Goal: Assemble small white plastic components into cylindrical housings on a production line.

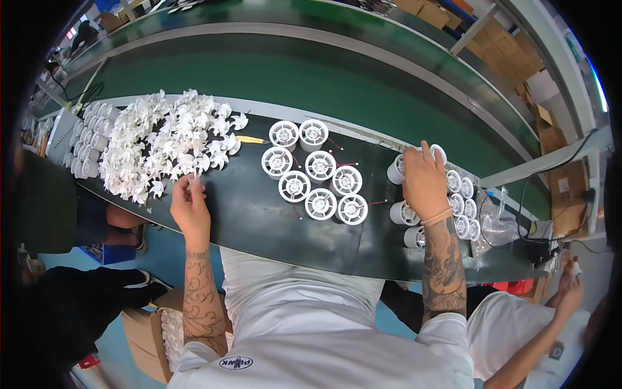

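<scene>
My left hand (190,206) is closed in a pinch at the near edge of a heap of white fan blades (162,146). What its fingertips hold is too small to make out. On the right, my right hand (426,181) reaches over a cluster of white round fan housings (405,212), its fingers curved onto a white fan housing (438,154) at the far end. The hand covers part of that cluster. Between my hands stand several more housings (320,166), open ends up, with spokes inside and thin red wires trailing from them.
A yellow-handled tool (251,139) lies beside the blades. More white cylinders (87,139) stand at the far left, and clear plastic bags (497,223) at the right. A green conveyor (311,71) runs behind the dark table. Co-workers are on both sides; one hand (571,279) shows at right.
</scene>
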Motion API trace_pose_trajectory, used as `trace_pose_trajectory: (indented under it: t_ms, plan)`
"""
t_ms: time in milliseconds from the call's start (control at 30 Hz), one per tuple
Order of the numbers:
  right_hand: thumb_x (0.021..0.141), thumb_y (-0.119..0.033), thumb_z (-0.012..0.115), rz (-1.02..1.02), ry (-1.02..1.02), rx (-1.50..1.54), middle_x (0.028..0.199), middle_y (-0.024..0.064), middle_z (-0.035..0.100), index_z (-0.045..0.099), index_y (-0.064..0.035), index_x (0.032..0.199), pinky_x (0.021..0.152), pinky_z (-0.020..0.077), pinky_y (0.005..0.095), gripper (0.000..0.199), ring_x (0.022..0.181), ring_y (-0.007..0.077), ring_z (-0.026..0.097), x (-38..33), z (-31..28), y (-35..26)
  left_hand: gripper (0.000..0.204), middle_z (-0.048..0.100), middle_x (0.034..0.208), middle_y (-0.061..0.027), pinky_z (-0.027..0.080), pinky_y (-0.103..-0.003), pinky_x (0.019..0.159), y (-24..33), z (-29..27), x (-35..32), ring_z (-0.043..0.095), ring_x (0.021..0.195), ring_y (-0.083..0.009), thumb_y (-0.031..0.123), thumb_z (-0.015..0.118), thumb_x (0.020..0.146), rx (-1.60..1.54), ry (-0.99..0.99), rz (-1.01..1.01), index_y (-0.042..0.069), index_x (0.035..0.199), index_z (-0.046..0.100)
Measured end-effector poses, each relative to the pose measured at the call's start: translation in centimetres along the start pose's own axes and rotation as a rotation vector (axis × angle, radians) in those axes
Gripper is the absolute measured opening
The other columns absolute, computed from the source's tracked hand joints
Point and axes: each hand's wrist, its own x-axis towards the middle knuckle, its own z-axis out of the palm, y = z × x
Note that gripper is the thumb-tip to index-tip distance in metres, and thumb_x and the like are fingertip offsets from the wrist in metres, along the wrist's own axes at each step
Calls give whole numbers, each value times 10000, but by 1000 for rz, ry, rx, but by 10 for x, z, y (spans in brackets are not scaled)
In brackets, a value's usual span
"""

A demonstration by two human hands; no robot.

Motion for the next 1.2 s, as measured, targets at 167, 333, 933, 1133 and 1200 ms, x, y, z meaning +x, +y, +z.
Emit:
trace_pose_trajectory:
  t_ms: [167, 333, 933, 1133, 1200]
  plan:
    - [701, -149, 759, -5, -27, 143, 1190, 125, 612, 542, -39, 1191, 1121, 282, 535, 547, 1303, 351, 472, 10, -14, -11, 238, 637, 873, -50, 514, -213, 652, 4, 3, 3, 598, 707, -94, 120, 602, 970, -308, 1, -59, -43, 1143, 612]
    - [742, -128, 706, 28, 142, 326, 1157, 139, 619, 558, -29, 1197, 1090, 340, 488, 489, 1227, 338, 528, 10, -24, -14, 233, 650, 913, -52, 518, -223, 704, -10, -2, 7, 609, 754, -89, 65, 628, 937, -109, -156, 54, -49, 1141, 630]
    - [1022, -365, 354, 604, -142, 2702, 1169, 137, 597, 443, -25, 1362, 885, 515, 370, 489, 1056, 221, 614, -33, -98, -127, 206, 581, 1265, -119, 515, -329, 837, 167, 40, -73, 617, 964, -200, 18, 740, 770, -431, -794, 408, 23, 976, 740]
    - [1028, -352, 355, 549, -190, 2595, 1154, 98, 592, 408, -30, 1377, 880, 500, 357, 478, 1048, 204, 606, -42, -92, -134, 154, 634, 1195, -114, 540, -290, 735, 159, 34, -84, 655, 917, -209, -9, 747, 757, -458, -803, 166, 3, 911, 736]
    - [1028, -351, 355, 543, -191, 2600, 1150, 97, 593, 408, -29, 1376, 870, 499, 352, 477, 1043, 203, 605, -43, -93, -136, 129, 663, 1175, -127, 544, -299, 753, 158, 32, -85, 657, 954, -204, -5, 760, 754, -414, -718, 307, -9, 881, 735]
